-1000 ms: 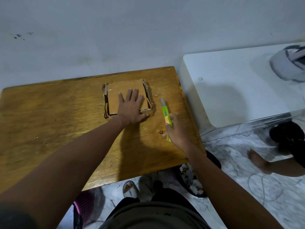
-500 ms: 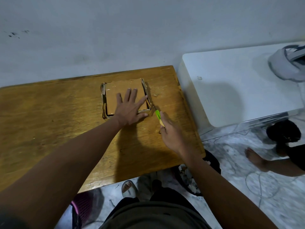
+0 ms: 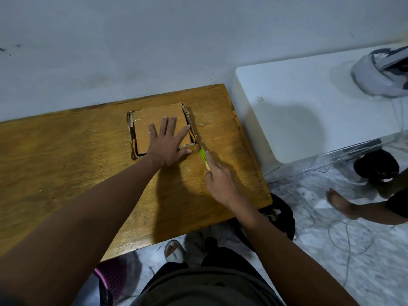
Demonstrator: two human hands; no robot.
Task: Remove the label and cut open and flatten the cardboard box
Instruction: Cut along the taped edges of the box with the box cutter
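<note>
The left hand point(image 3: 166, 144) lies flat, fingers spread, pinning the box point(image 3: 154, 127) steady. The right hand point(image 3: 219, 181) grips a knife point(image 3: 202, 154) at its corner, probably to slit it.

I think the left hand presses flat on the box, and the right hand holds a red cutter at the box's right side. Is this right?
Not quite: the cutter is green, not red, as the head view shows. The left hand does press flat on the box, and the right hand holds the cutter at its right side.
</note>
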